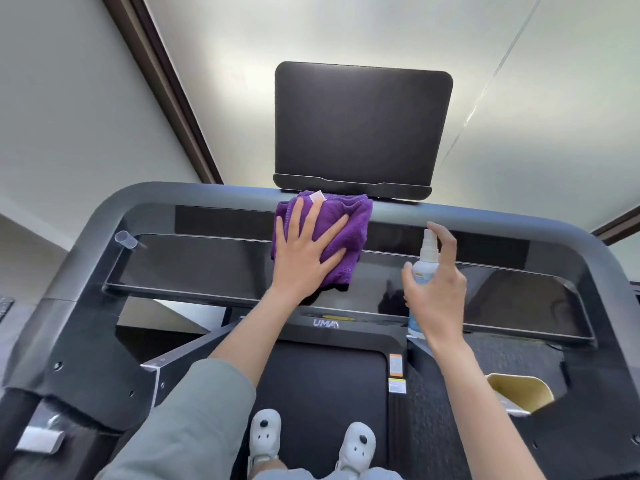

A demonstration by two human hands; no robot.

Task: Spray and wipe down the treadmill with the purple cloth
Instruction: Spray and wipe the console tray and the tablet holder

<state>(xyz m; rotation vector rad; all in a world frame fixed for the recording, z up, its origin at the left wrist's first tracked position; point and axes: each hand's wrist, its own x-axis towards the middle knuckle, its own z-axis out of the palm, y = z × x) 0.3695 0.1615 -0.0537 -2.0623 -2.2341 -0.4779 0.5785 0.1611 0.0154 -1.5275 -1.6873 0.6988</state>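
The treadmill's dark glossy console panel [194,265] stretches across the middle of the view, with a black screen [362,126] standing above it. A folded purple cloth [349,233] lies on the console just below the screen. My left hand [304,258] presses flat on the cloth with fingers spread. My right hand [438,289] grips a small white spray bottle [426,261] upright to the right of the cloth, index finger over the nozzle. The bottle's lower part is hidden behind my palm.
A small clear tube [126,239] rests at the console's left corner. The black running belt [322,382] lies below, with my two white shoes [311,441] on it. A tan box [519,393] sits low at the right. Walls and a dark frame edge [162,84] stand beyond.
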